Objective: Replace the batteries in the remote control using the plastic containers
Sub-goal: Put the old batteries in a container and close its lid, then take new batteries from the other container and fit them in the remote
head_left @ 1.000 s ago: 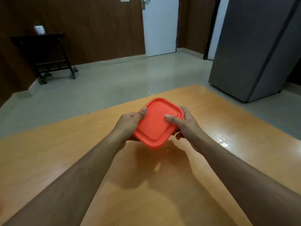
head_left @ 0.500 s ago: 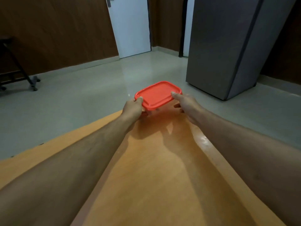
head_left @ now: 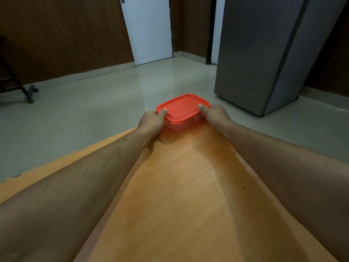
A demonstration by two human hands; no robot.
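The red-lidded plastic container (head_left: pixel 182 111) sits at the far corner of the orange wooden table (head_left: pixel 181 195), and that placement is the main hazard: the tabletop narrows to a point there, with bare grey floor (head_left: pixel 90 118) showing past the edges on both sides. The left hand (head_left: pixel 151 121) grips its left end, thumb hooked over the lid rim, and the right hand (head_left: pixel 214 115) grips the right end the same way, thumb on the lid and fingers curled out of sight down the side. If either thumb pries the lid upward with a jerk, the container could skid forward or sideways and go off the corner (whatever is inside, not visible through the lid, would scatter on the floor). A lid that releases suddenly could also flip out of the grip. Safer room lies toward the person: the broad stretch of table between the forearms is open. To the right, the tall grey cabinet (head_left: pixel 264 53) stands on the floor well apart from the table, and the white door (head_left: pixel 149 29) is farther back, so neither crowds the hands.
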